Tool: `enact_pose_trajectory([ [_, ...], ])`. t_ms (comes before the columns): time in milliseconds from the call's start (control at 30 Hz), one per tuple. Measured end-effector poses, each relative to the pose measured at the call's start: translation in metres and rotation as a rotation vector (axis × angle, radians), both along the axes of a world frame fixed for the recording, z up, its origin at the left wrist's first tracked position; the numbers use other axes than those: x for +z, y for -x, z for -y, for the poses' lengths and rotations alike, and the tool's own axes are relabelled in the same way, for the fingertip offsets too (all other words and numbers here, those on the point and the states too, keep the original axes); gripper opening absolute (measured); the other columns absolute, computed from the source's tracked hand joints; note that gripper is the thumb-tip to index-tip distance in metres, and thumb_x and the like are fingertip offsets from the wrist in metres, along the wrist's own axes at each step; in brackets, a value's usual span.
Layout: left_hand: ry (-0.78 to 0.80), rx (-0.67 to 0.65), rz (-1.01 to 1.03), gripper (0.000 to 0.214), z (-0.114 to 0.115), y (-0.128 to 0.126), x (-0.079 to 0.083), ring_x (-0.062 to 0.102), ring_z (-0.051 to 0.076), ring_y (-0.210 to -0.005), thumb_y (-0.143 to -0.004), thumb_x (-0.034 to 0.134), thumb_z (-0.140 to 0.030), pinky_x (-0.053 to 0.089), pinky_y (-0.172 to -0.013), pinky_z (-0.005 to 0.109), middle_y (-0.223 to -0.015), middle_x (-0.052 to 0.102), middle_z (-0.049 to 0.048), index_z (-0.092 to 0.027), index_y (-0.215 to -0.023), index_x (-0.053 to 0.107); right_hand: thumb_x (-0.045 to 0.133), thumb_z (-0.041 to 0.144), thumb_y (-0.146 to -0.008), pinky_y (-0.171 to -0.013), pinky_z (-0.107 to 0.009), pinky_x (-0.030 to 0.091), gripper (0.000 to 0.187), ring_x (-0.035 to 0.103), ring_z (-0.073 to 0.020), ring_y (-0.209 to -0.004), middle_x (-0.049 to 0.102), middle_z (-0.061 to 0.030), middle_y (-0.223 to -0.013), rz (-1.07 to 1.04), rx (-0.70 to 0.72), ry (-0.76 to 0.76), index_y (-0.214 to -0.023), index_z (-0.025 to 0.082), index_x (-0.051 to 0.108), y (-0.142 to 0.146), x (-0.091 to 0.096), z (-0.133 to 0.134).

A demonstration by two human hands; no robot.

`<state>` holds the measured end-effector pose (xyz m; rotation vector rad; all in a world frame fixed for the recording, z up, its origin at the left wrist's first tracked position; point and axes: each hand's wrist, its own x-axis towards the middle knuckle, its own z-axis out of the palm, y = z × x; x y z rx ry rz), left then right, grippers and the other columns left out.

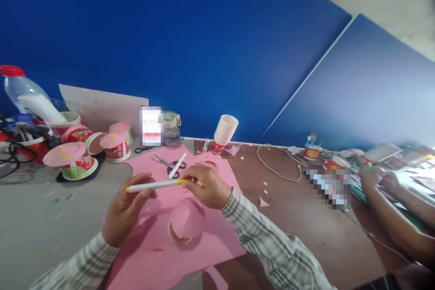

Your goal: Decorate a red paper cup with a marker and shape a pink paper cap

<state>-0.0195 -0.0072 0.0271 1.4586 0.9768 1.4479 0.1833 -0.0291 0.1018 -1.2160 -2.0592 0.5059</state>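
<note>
A white marker pen [149, 186] with yellow ends lies level between my hands. My left hand [127, 206] holds its barrel near the left end, while my right hand [205, 186] pinches the yellow cap at the other end. Below them, a paper cup with a pink paper piece [188, 219] over it rests on a large pink sheet [217, 247]. Just beyond my hands lie scissors [166, 162] with dark handles, and a second white marker [177, 166] with a green end and a yellowish end lies across them.
Several paper cups with pink tops [65, 154] stand at the left. A clear jar [171, 129], a stack of white cups [225, 131] and a blue partition [190, 45] are at the back. Right of the paper scraps runs a cable [272, 173]; another person's hands [372, 176] work at far right.
</note>
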Motion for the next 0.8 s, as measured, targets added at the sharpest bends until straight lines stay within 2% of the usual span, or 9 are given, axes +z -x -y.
enact_pose_trajectory([
  [67,0.041,-0.037,0.116,0.029,0.0,0.001,-0.002,0.052,0.021,-0.052,-0.07,0.055,-0.035,0.046,-0.049,0.035,-0.059,0.06,0.0022,-0.017,-0.092,0.061,0.062,0.009,-0.078,-0.065,-0.025,0.046,0.012,0.058,-0.0173,-0.068,0.069,-0.0032,-0.076,0.016,0.023,-0.037,-0.082,0.019,0.067,0.005,0.003,0.0],
  [167,0.14,-0.108,0.371,0.023,-0.003,0.004,0.0,0.05,0.018,-0.047,-0.071,0.055,-0.034,0.043,-0.04,0.029,-0.053,0.061,0.002,-0.016,-0.083,0.064,0.062,0.009,-0.077,-0.065,-0.025,0.046,0.011,0.058,-0.0173,-0.067,0.069,-0.0026,-0.071,0.021,0.015,-0.037,-0.081,0.019,0.068,0.001,0.004,-0.001],
  [267,0.209,-0.08,0.578,0.016,-0.01,0.01,0.007,0.05,0.015,-0.045,-0.073,0.055,-0.029,0.042,-0.037,0.024,-0.051,0.061,0.0007,-0.017,-0.074,0.066,0.063,0.012,-0.077,-0.063,-0.023,0.047,0.009,0.061,-0.0165,-0.067,0.07,-0.0022,-0.072,-0.048,-0.094,0.011,-0.078,0.019,0.069,-0.015,-0.001,-0.003],
  [367,0.229,-0.07,0.705,0.013,-0.016,0.014,0.011,0.051,0.014,-0.049,-0.073,0.057,-0.024,0.045,-0.041,0.023,-0.054,0.062,0.0006,-0.015,-0.07,0.066,0.058,0.016,-0.08,-0.057,-0.022,0.047,0.01,0.061,-0.0154,-0.063,0.07,-0.0045,-0.077,-0.088,-0.235,0.015,-0.084,0.016,0.067,-0.038,-0.011,-0.009],
  [500,0.27,-0.106,0.686,0.016,-0.017,0.01,0.005,0.053,0.015,-0.05,-0.07,0.059,-0.022,0.048,-0.044,0.025,-0.058,0.066,0.0031,-0.015,-0.082,0.067,0.059,0.018,-0.078,-0.048,-0.021,0.043,0.011,0.056,-0.0136,-0.049,0.068,-0.0016,-0.061,-0.05,-0.339,0.032,-0.082,0.015,0.069,-0.056,-0.037,-0.023],
  [567,0.291,-0.121,0.66,0.022,-0.014,0.006,0.0,0.054,0.016,-0.051,-0.068,0.061,-0.022,0.048,-0.047,0.026,-0.063,0.068,0.0043,-0.016,-0.089,0.066,0.061,0.017,-0.077,-0.047,-0.021,0.043,0.01,0.056,-0.0138,-0.048,0.069,-0.0019,-0.06,-0.019,-0.356,0.04,-0.079,0.015,0.071,-0.056,-0.052,-0.031],
  [700,0.313,-0.148,0.616,0.03,-0.011,0.002,-0.006,0.055,0.017,-0.051,-0.061,0.067,-0.024,0.048,-0.048,0.028,-0.064,0.069,0.0045,-0.018,-0.09,0.065,0.062,0.011,-0.075,-0.061,-0.025,0.048,0.012,0.062,-0.0179,-0.064,0.073,-0.0049,-0.072,0.044,-0.34,0.015,-0.077,0.016,0.072,-0.048,-0.069,-0.047],
  [800,0.319,-0.158,0.555,0.029,-0.01,0.001,-0.008,0.055,0.018,-0.051,-0.058,0.068,-0.026,0.047,-0.047,0.03,-0.064,0.068,0.0051,-0.018,-0.086,0.066,0.064,0.006,-0.071,-0.069,-0.029,0.048,0.015,0.063,-0.0209,-0.071,0.072,-0.0062,-0.075,0.096,-0.303,-0.021,-0.076,0.017,0.073,-0.043,-0.069,-0.052],
])
